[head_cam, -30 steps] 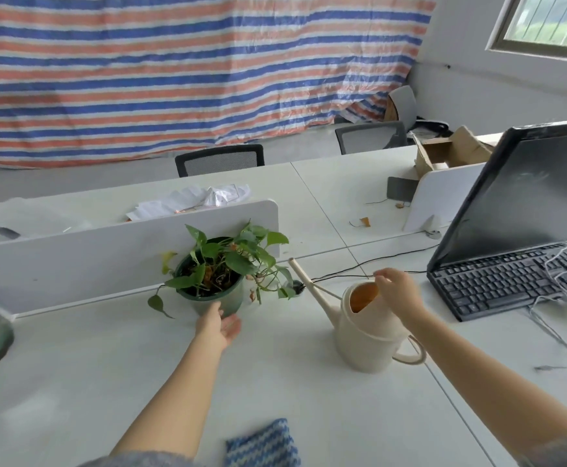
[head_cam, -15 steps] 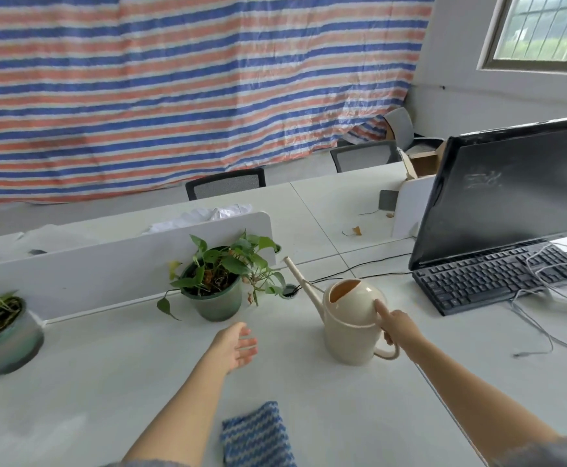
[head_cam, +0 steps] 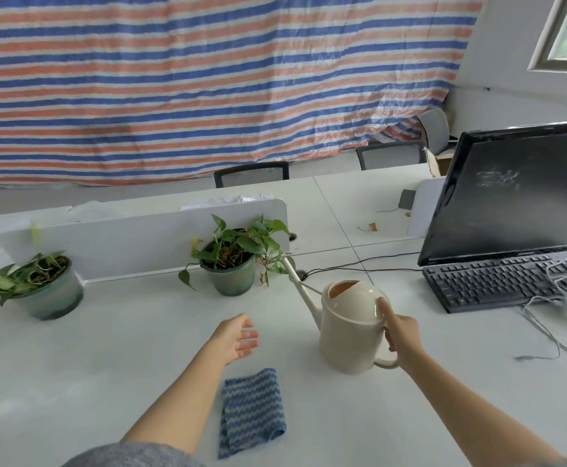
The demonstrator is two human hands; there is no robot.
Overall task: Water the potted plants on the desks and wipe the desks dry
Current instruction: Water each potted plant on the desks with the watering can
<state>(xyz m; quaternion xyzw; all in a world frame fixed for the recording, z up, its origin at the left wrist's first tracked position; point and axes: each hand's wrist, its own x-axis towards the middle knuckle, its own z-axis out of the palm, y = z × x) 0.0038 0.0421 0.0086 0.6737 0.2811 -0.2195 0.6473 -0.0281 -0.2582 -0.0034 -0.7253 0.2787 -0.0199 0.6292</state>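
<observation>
No readable brand or label is seen. The white marks on the dark screen of the monitor [head_cam: 511, 197] are too blurred to be read, and the key legends of the black keyboard [head_cam: 504, 281] are too small.

The watering can [head_cam: 346, 338] is made of smooth cream plastic, with a domed top, an oval opening that is orange-brown inside, and a long thin spout. It is found on the white desk [head_cam: 107, 365] right of centre; whether its base is lifted cannot be told. The spout is pointed to 11 o'clock and its tip lies among the leaves of the middle potted plant [head_cam: 231, 261].

The loop handle is gripped by the right hand [head_cam: 401, 335] at the 3 o'clock side of the can, with the fingers curled round it and one digit stretched up along the dome. The left hand [head_cam: 236, 338] is held just above the desk, apart from everything, with the fingers relaxed and a little spread. The two hands are well apart.

A knitted cloth [head_cam: 251, 412] with blue and grey wavy stripes is laid folded on the desk at 6 o'clock from the left hand. Both plants are set in round glossy green pots in front of a white divider panel [head_cam: 140, 244] with rounded corners; the left potted plant [head_cam: 39, 284] is seen at 9 o'clock from the middle one. Thin grey cables [head_cam: 551, 328] are trailed beside the keyboard. Behind the desks a crinkled tarpaulin [head_cam: 208, 79] in blue, orange and white stripes is hung.
</observation>
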